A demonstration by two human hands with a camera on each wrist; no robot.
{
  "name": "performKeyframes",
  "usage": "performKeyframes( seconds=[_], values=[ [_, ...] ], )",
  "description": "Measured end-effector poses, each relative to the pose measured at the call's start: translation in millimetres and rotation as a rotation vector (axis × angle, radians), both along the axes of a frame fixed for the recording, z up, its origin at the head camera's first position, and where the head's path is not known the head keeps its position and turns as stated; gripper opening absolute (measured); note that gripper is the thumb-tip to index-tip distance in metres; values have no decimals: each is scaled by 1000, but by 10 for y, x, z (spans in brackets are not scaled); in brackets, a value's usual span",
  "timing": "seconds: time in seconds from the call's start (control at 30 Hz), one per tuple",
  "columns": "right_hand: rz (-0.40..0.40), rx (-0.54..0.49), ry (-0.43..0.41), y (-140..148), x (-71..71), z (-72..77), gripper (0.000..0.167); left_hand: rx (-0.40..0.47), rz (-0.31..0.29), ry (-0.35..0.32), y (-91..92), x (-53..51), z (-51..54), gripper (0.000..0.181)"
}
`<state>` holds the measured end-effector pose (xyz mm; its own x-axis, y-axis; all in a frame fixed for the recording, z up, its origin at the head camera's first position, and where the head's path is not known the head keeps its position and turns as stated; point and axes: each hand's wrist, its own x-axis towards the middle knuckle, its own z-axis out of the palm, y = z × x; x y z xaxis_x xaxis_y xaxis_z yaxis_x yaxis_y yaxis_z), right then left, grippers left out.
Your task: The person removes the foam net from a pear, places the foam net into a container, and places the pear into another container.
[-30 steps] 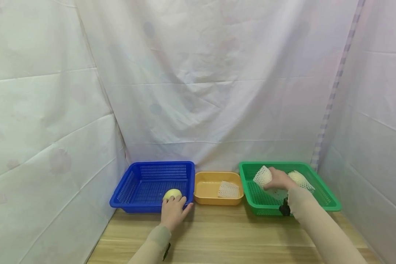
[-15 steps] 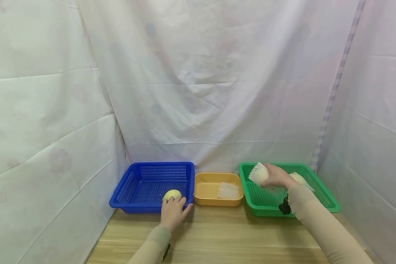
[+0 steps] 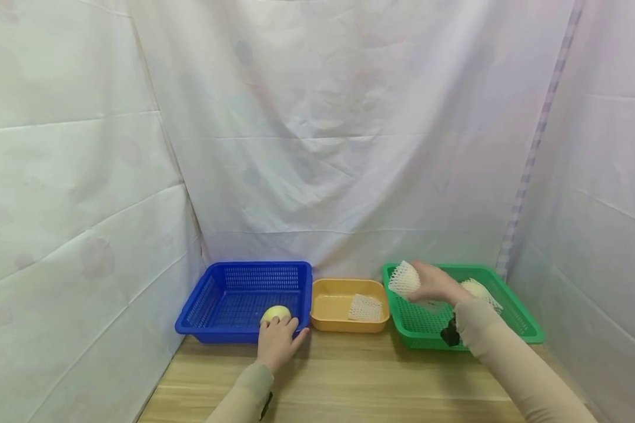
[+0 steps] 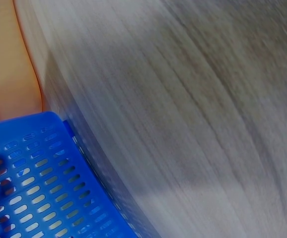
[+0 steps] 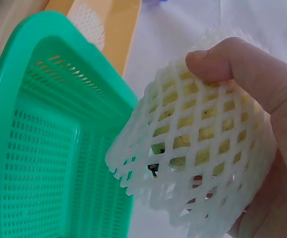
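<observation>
My right hand [image 3: 436, 283] holds a pear [image 5: 203, 141] in a white foam net [image 3: 404, 280], above the left part of the green basket [image 3: 428, 342]. In the right wrist view the thumb presses on the net, and yellowish speckled skin and a dark stem show through its mesh. My left hand [image 3: 277, 341] reaches over the front rim of the blue basket [image 3: 243, 338]. Its fingers rest on a bare pale yellow fruit [image 3: 276, 311], with the thumb apart; the palm side is hidden. Another netted fruit [image 3: 478, 289] lies in the green basket.
Between the two baskets stands a shallow orange tray [image 3: 328, 324] with a loose white foam net [image 3: 365, 308] in it. All sit on a wooden table [image 3: 349, 376]. White cloth [image 3: 323, 176] hangs behind and at both sides.
My right hand has moved left and slightly up inside the green basket's area, carrying the netted pear with it. The left hand and the bare fruit have stayed in place.
</observation>
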<state>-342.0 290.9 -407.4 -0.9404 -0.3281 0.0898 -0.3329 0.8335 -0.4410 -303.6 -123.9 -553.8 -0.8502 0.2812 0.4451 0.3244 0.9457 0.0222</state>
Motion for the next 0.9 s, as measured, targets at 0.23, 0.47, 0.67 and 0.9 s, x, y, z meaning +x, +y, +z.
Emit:
performKeyframes(
  seconds=[0.23, 0.47, 0.67, 0.9],
  values=[
    [26, -9, -7, -135, 44, 49, 90, -16, 5, -4, -8, -4, -24, 51],
    [47, -19, 6, -268, 72, 45, 89, -13, 2, -6, -10, -18, -18, 53],
    [69, -12, -16, -403, 106, -37, 88, -13, 4, -6, -11, -25, -19, 48],
    [87, 35, -22, -582, 156, -136, 89, 3, 1, 9, -6, -33, -42, 38]
  ],
)
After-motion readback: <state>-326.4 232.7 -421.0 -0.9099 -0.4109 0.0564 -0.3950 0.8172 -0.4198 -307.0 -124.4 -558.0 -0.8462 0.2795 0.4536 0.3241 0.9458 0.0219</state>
